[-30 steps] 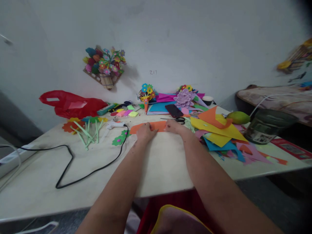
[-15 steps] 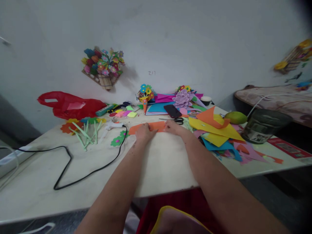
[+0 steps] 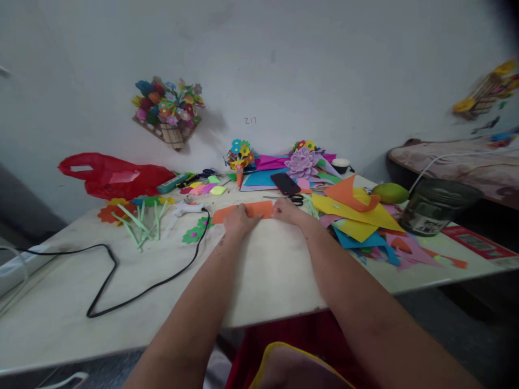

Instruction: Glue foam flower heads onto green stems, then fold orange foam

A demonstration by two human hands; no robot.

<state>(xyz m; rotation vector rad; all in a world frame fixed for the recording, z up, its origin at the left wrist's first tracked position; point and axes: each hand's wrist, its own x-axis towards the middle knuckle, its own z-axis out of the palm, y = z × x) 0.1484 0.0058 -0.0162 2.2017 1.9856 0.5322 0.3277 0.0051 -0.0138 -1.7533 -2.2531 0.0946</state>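
Observation:
A strip of orange craft sheet (image 3: 259, 208) lies flat on the white table between my hands. My left hand (image 3: 240, 220) presses on its middle, thumb stretched to the right and fingers curled onto the sheet. At the strip's right end my right hand (image 3: 284, 209) is closed, pinching the edge; its fingertips are partly hidden. Just behind my right hand are scissors (image 3: 297, 200) with black handles. To the left of the strip rest green flower cut-outs (image 3: 193, 234) and a white glue gun (image 3: 190, 208) with a black cord.
Pale green strips (image 3: 141, 227) and a red plastic bag (image 3: 115, 178) are at the left. A phone (image 3: 285, 183) and a purple flower (image 3: 302, 163) stand toward the back. Coloured scraps (image 3: 359, 213), a green fruit (image 3: 390, 193) and a dark jar (image 3: 430, 210) crowd the right.
The whole view has shifted slightly, with things appearing a little further left. Both hands keep their place on the orange craft sheet.

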